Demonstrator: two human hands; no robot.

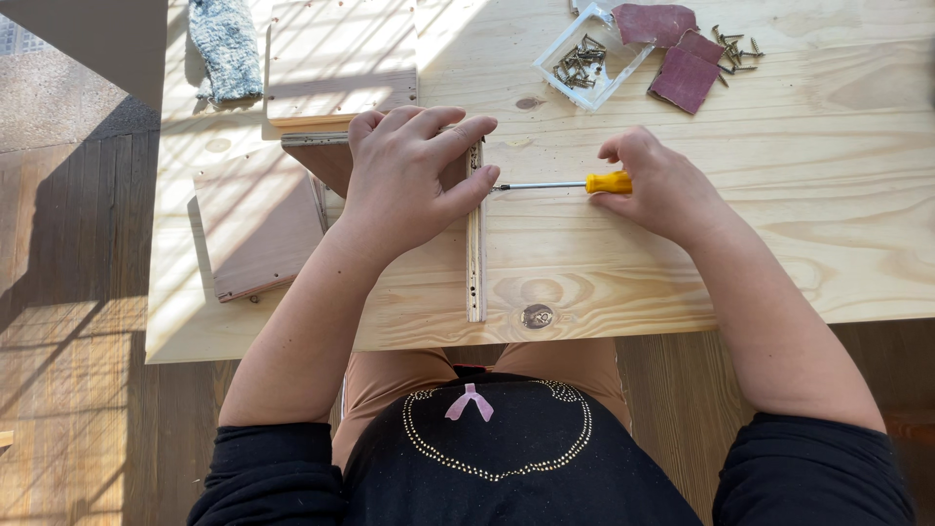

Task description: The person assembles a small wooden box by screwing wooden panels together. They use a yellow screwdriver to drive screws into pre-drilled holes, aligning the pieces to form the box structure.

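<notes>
A: Here, what does each hand hold?

B: Left hand (409,180) lies flat, fingers spread, pressing a panel against an upright wood strip (475,244) on the bench (828,195); its grip closes on nothing. Right hand (657,185) has its grip closed around the yellow handle of a screwdriver (575,184), held level, tip at the strip's side face.

A: And farther back?

B: Loose boards (258,229) at left, a clear tray of screws (584,66), red sandpaper (682,78) just beside it, and a grey cloth (226,47) at the far left.
</notes>
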